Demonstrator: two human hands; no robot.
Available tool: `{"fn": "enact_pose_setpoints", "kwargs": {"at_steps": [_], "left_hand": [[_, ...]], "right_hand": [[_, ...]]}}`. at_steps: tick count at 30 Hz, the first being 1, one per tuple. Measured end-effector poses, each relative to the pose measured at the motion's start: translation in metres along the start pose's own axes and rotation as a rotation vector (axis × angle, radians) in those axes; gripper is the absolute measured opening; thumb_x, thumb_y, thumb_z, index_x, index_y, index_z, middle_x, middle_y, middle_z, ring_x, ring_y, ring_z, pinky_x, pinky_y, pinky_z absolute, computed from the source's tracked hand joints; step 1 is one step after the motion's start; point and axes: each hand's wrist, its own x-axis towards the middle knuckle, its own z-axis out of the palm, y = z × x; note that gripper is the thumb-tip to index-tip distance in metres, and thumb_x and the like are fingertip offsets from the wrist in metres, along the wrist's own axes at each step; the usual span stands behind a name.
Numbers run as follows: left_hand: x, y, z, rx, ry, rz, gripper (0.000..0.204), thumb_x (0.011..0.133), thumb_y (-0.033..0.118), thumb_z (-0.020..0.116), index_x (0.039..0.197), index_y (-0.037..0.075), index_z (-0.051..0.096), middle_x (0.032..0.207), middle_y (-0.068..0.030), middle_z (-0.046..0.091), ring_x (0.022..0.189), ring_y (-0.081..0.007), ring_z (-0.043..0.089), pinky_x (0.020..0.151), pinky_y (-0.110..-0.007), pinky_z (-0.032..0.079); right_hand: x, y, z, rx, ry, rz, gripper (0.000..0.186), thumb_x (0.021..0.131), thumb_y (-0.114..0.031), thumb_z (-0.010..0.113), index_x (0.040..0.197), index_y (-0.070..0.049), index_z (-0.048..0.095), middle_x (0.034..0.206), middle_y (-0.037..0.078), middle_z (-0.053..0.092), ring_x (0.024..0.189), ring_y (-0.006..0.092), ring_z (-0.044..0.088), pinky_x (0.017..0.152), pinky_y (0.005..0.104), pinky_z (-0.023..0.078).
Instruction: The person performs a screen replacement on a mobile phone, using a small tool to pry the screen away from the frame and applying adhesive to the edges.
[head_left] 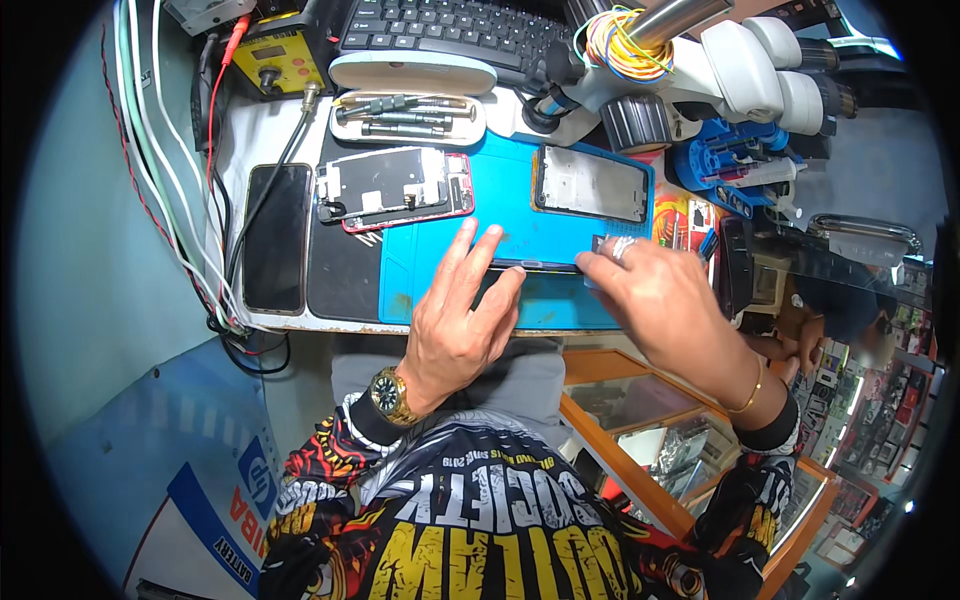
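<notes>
Over the blue work mat [560, 315] I have a thin dark phone [540, 267], seen almost edge-on, so its faces are mostly hidden. My left hand [455, 325] has its left end between the thumb and the stretched fingers. At its right end, the fingers of my right hand [650, 290] are bent and pressed together, and a small dark piece shows beside them. Behind my left hand lies an opened phone [395, 187] with a red frame and bare inner parts. A grey phone screen panel [592, 183] rests on the mat's far right side.
A black phone [277, 238] lies at the left near cables. Farther back are a white case [405, 118] of screwdrivers, a keyboard [450, 38] and a yellow-fronted device [275, 65]. A microscope [745, 70] and blue tool holder [715, 155] stand at the right.
</notes>
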Motion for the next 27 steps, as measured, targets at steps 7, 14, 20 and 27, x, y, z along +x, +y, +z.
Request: {"fn": "enact_pose_setpoints", "kwargs": {"at_steps": [7,14,20,27], "left_hand": [[-0.005,-0.01,-0.007,-0.069,-0.018,0.052,0.045,0.08,-0.002,0.079,0.123,0.003,0.068,0.142,-0.0267,0.059,0.132,-0.0491,0.058,0.105,-0.05,0.053],[0.006,-0.044,-0.042,-0.373,-0.056,-0.121,0.033,0.089,-0.012,0.066,0.119,-0.001,0.072,0.112,-0.0181,0.076,0.102,-0.0317,0.076,0.087,-0.036,0.062],[0.012,-0.06,-0.046,-0.413,-0.188,-0.069,0.023,0.088,-0.006,0.075,0.11,0.0,0.077,0.105,-0.0134,0.079,0.095,-0.0262,0.078,0.083,-0.033,0.063],[0.014,-0.063,-0.046,-0.354,-0.188,0.033,0.022,0.086,-0.005,0.077,0.107,0.0,0.078,0.103,-0.0139,0.079,0.092,-0.0276,0.078,0.08,-0.034,0.063]], "right_hand": [[-0.002,-0.011,0.013,-0.151,0.072,0.035,0.008,0.078,-0.007,0.066,0.084,-0.005,0.061,0.075,0.01,0.059,0.077,0.0281,0.066,0.066,0.0418,0.053],[-0.006,-0.008,0.017,-0.101,0.153,-0.029,0.006,0.078,-0.008,0.065,0.083,-0.006,0.062,0.074,0.008,0.059,0.074,0.0265,0.062,0.065,0.0402,0.05],[-0.009,-0.01,0.015,-0.119,0.123,-0.021,0.013,0.077,-0.007,0.064,0.09,-0.004,0.065,0.074,0.008,0.059,0.075,0.0258,0.062,0.064,0.0397,0.049],[-0.012,-0.009,0.018,-0.109,0.132,-0.048,0.015,0.076,-0.007,0.065,0.09,-0.003,0.064,0.075,0.008,0.06,0.075,0.0256,0.063,0.063,0.0398,0.049]]}}
